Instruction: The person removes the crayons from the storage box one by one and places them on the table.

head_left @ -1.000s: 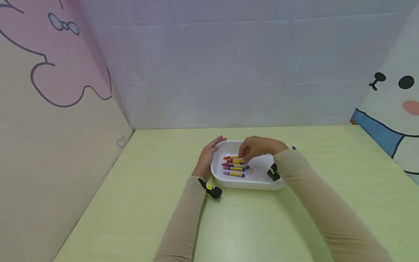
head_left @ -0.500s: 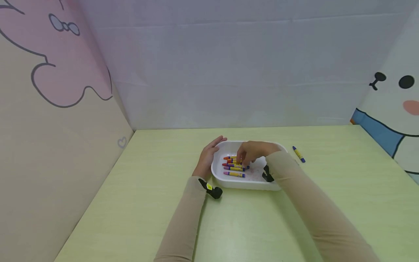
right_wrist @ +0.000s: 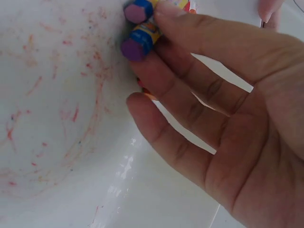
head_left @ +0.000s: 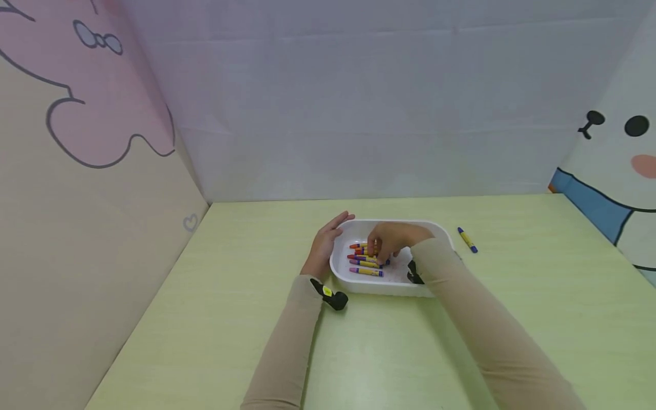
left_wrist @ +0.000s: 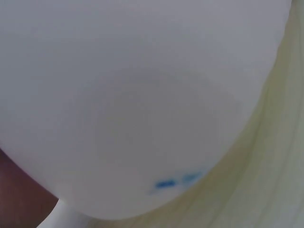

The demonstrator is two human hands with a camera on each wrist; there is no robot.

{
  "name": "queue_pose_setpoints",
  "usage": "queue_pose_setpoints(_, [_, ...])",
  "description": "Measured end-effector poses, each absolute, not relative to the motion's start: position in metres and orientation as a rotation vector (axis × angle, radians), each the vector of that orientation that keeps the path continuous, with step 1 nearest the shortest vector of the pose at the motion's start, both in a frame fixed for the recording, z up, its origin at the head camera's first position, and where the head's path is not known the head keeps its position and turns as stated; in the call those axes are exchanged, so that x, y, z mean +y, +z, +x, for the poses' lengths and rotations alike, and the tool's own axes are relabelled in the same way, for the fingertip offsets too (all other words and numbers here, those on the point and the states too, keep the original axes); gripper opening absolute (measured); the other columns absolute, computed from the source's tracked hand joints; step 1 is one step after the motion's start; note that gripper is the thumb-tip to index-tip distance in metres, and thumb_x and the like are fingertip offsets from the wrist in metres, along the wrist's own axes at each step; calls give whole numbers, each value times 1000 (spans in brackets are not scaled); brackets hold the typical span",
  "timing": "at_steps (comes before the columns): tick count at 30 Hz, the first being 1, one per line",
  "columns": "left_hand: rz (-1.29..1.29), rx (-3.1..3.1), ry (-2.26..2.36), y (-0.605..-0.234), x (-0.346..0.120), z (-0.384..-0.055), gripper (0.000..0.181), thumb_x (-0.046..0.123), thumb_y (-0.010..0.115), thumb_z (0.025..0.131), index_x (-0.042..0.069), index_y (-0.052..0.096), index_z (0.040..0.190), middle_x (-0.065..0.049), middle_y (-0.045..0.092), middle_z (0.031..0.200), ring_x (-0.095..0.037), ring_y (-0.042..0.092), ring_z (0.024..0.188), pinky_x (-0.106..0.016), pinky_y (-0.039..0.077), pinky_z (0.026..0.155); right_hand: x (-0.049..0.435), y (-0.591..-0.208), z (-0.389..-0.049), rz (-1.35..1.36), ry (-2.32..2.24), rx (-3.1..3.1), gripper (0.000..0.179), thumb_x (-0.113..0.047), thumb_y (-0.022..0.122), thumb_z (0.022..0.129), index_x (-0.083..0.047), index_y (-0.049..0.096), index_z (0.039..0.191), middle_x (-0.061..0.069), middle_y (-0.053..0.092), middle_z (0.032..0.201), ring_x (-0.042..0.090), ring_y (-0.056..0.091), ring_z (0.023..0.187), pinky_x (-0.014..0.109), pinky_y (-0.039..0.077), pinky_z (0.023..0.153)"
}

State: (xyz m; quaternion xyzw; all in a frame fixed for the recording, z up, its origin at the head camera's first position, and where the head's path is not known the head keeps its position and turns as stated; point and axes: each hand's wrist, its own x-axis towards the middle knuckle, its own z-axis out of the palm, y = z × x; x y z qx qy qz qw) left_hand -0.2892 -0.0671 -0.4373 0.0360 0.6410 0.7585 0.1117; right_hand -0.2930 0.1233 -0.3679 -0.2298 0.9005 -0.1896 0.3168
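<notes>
A white tray point(head_left: 389, 289) holds several crayons in yellow wrappers, lying side by side in its left half. A pink crayon point(head_left: 366, 272) lies nearest the front. My left hand point(head_left: 322, 248) rests along the tray's left end with straight fingers; the left wrist view shows mostly the tray's white outside point(left_wrist: 142, 104). Inside the tray, my right hand point(head_left: 393, 238) pinches a purple crayon point(right_wrist: 134, 49) between thumb and finger. A lilac-ended crayon point(right_wrist: 137, 13) lies right beside it. The right hand partly hides the orange and red crayons point(head_left: 359, 257).
A blue-tipped crayon point(head_left: 467, 240) lies on the pale green table point(head_left: 246, 319), right of the tray. Coloured wax marks dot the tray's floor point(right_wrist: 52, 109). A pale backdrop rises behind the table, with decorated panels at both sides.
My right hand has shifted left and slightly down over the crayons. The crayon on the table, mostly hidden earlier by the right arm, shows in full. My left hand has stayed put.
</notes>
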Motion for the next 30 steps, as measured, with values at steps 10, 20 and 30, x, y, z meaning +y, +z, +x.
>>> queue_pose_setpoints(10, [97, 1878, 2231, -436, -67, -288, 44, 14, 36, 101, 24, 50, 141, 9, 54, 140, -11, 38, 139, -34, 32, 116, 123, -367, -294, -640, -478, 2368, 18, -7, 71, 83, -8, 68, 101, 4, 67, 99, 12, 59, 81, 23, 52, 70])
queue_pose_setpoints(20, [91, 1885, 2225, -436, -66, -288, 43, 15, 35, 101, 25, 49, 141, 9, 54, 140, -11, 39, 138, -34, 33, 115, 128, -365, -296, -581, -530, 2354, 25, -11, 71, 84, -11, 71, 109, 4, 68, 104, 14, 62, 90, 30, 56, 83])
queue_pose_setpoints(30, [115, 1866, 2240, -437, -66, -288, 44, 14, 35, 101, 22, 47, 143, 7, 52, 142, -12, 36, 140, -35, 31, 117, 142, -352, -296, -648, -584, 2376, 27, -13, 70, 86, -12, 72, 113, 4, 69, 101, 13, 63, 85, 30, 57, 81])
